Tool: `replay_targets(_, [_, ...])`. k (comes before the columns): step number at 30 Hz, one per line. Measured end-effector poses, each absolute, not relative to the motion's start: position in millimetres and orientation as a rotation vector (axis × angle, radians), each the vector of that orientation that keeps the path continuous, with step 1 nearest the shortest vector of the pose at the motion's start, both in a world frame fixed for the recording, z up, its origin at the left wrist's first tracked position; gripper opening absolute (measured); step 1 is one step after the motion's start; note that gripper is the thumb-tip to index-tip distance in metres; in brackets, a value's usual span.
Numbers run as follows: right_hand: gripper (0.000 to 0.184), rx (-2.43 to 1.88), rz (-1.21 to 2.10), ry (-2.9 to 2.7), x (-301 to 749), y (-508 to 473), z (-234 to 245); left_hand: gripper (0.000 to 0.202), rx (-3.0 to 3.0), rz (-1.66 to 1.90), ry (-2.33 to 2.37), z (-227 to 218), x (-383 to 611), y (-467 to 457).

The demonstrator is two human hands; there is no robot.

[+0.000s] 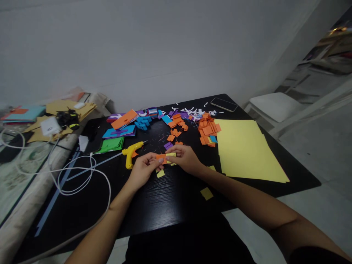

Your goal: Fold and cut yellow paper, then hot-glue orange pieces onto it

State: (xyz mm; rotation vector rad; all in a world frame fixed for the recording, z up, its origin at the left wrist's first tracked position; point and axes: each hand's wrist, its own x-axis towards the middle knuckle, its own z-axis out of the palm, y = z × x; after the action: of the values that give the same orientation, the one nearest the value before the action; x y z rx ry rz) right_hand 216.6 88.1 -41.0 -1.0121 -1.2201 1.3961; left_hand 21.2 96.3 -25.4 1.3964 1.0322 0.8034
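My left hand [143, 168] and my right hand [184, 158] meet over the middle of the black table [170, 205]. Together they pinch a small folded paper piece [165, 157]: its orange end sits in my left fingers, its yellow end in my right fingers. Both hands are closed on it. A yellow glue gun [131, 152] lies just left of my left hand, nozzle pointing right. Small yellow paper squares [160, 173] lie under and near the hands; another yellow square [206, 193] lies closer to me.
Large yellow sheets [244, 150] cover the table's right side. Piles of orange squares [208, 129], blue pieces [143, 122] and coloured paper stacks [121, 132] lie behind. A phone [223, 104] is at the far edge. A white cable [79, 176] loops at left.
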Motion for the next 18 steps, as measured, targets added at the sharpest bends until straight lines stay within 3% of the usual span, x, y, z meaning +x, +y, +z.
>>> replay_targets(18, [0.026, -1.005, 1.375, -1.248, 217.4, 87.5, -41.2, 0.033, 1.389, 0.891, 1.002, -28.4, 22.4, 94.5])
